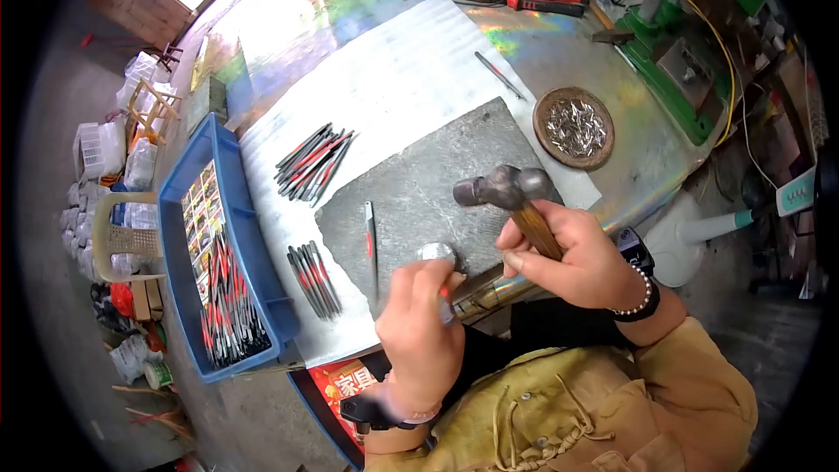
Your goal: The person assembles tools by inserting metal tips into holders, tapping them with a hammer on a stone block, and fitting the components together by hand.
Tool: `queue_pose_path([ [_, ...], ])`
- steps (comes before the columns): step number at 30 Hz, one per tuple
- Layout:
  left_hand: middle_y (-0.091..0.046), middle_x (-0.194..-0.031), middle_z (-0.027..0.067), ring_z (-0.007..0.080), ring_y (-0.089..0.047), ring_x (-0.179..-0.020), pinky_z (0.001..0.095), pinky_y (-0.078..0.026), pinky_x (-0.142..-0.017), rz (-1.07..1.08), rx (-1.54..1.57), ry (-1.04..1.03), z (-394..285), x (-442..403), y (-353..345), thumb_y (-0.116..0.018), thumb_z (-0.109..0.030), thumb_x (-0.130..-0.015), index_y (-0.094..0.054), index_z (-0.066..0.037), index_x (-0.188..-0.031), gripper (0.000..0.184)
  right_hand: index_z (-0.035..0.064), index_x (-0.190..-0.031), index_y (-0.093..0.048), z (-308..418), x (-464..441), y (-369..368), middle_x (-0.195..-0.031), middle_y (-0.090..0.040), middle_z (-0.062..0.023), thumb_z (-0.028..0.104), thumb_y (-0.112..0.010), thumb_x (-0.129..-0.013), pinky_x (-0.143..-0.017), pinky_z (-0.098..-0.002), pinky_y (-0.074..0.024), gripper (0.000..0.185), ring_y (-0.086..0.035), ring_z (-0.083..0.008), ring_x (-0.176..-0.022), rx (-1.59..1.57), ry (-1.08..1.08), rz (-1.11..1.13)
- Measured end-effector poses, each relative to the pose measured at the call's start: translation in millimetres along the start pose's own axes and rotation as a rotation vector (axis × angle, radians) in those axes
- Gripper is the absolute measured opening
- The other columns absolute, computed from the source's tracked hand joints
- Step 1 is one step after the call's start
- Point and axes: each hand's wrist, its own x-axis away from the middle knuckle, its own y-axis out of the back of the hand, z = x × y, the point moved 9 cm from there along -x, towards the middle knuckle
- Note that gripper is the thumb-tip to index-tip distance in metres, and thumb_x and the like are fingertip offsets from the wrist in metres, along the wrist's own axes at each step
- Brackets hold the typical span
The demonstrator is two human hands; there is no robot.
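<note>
While gripping the hammer above the stone slab in a closed right hand, pinches a partly hidden red piece near its edge, left hand curled; likely positioning, calling for steady alignment.

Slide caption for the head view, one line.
Right hand grips a hammer above a grey slab; red-and-black pieces lie in bunches on white sheeting.

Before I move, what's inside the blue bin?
Slim red-and-black tools are heaped at the near end of the blue bin; a sheet of small coloured pictures shows beyond them. The heap hides its own lower layers and whatever lies beneath it.
</note>
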Motion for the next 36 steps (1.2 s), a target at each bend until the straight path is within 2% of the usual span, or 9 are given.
queue_pose_path([
  [1, -0.059, -0.083, 0.0156, 0.0322, -0.061, -0.072, 0.0335, -0.049, -0.061, 0.009, 0.036, 0.028, 4, 2, -1, -0.058, 0.011, -0.075, -0.058, -0.003, -0.094, 0.024, -0.0009, -0.102, -0.055, 13, 1, -5, -0.075, -0.061, -0.0043, 0.011, -0.064, -0.083, -0.061, -0.0249, -0.0463, 0.023, -0.055, -0.0066, -0.068, -0.021, 0.015, 0.030],
  [4, -0.059, -0.086, 0.0128, 0.0311, -0.061, -0.070, 0.0371, -0.049, -0.059, 0.040, 0.016, 0.006, 3, 1, -1, -0.055, 0.012, -0.064, -0.058, -0.005, -0.099, 0.039, 0.0016, -0.100, -0.056, 56, 0, -22, -0.073, -0.060, -0.0028, 0.014, -0.068, -0.081, -0.057, -0.0246, -0.0444, 0.026, -0.053, -0.0072, -0.063, 0.009, 0.085, 0.098],
  [6, -0.059, -0.086, 0.0123, 0.0305, -0.061, -0.068, 0.0369, -0.049, -0.057, -0.014, 0.072, -0.002, -3, -4, 7, -0.059, 0.008, -0.066, -0.061, -0.005, -0.094, 0.031, 0.0028, -0.098, -0.059, 91, -6, -37, -0.071, -0.058, -0.0064, 0.019, -0.072, -0.079, -0.055, -0.0271, -0.0443, 0.028, -0.054, -0.0170, -0.058, 0.196, 0.308, 0.182],
  [11, -0.057, -0.081, 0.0132, 0.0318, -0.059, -0.062, 0.0393, -0.047, -0.052, 0.001, 0.180, -0.044, 8, 2, 10, -0.063, 0.000, -0.069, -0.060, -0.006, -0.089, 0.021, 0.0014, -0.097, -0.057, 118, -9, -63, -0.073, -0.057, -0.0089, 0.010, -0.067, -0.082, -0.056, -0.0282, -0.0445, 0.020, -0.055, -0.0183, -0.060, 0.476, 0.545, 0.226],
  [15, -0.053, -0.080, 0.0116, 0.0315, -0.058, -0.061, 0.0402, -0.046, -0.051, 0.039, 0.168, -0.027, 11, -4, 11, -0.060, 0.000, -0.074, -0.055, -0.006, -0.089, 0.017, 0.0010, -0.108, -0.052, 114, -5, -53, -0.084, -0.061, -0.0091, 0.009, -0.065, -0.084, -0.063, -0.0258, -0.0461, 0.028, -0.060, -0.0113, -0.075, 0.330, 0.166, 0.203],
  [18, -0.053, -0.081, 0.0108, 0.0311, -0.058, -0.061, 0.0400, -0.046, -0.051, 0.049, 0.194, -0.006, 15, -8, 11, -0.057, 0.002, -0.075, -0.054, -0.006, -0.090, 0.017, 0.0014, -0.112, -0.050, 111, 9, -35, -0.090, -0.062, -0.0092, 0.008, -0.063, -0.084, -0.069, -0.0254, -0.0472, 0.031, -0.060, -0.0102, -0.082, 0.201, 0.131, 0.107],
  [19, -0.052, -0.080, 0.0109, 0.0311, -0.058, -0.061, 0.0399, -0.046, -0.051, 0.044, 0.205, -0.009, 17, -7, 10, -0.057, 0.003, -0.075, -0.054, -0.007, -0.089, 0.017, 0.0001, -0.113, -0.050, 120, 14, -33, -0.092, -0.063, -0.0117, 0.009, -0.062, -0.085, -0.071, -0.0265, -0.0490, 0.032, -0.063, -0.0149, -0.083, 0.378, 0.102, 0.137],
  [23, -0.053, -0.080, 0.0111, 0.0315, -0.058, -0.062, 0.0395, -0.046, -0.053, 0.067, 0.225, -0.006, 17, -7, 10, -0.056, 0.004, -0.075, -0.055, -0.007, -0.089, 0.018, -0.0023, -0.122, -0.047, 143, 26, -38, -0.093, -0.062, -0.0164, 0.010, -0.063, -0.085, -0.070, -0.0319, -0.0515, 0.042, -0.064, -0.0308, -0.081, 0.784, 0.277, 0.253],
  [36, -0.055, -0.079, 0.0118, 0.0319, -0.058, -0.063, 0.0390, -0.047, -0.054, 0.052, 0.231, -0.038, 16, -6, 10, -0.055, 0.008, -0.071, -0.056, -0.006, -0.091, 0.024, -0.0039, -0.123, -0.047, 149, 31, -51, -0.084, -0.061, -0.0161, 0.003, -0.065, -0.079, -0.060, -0.0341, -0.0516, 0.049, -0.062, -0.0311, -0.071, 0.910, 0.348, 0.310],
])
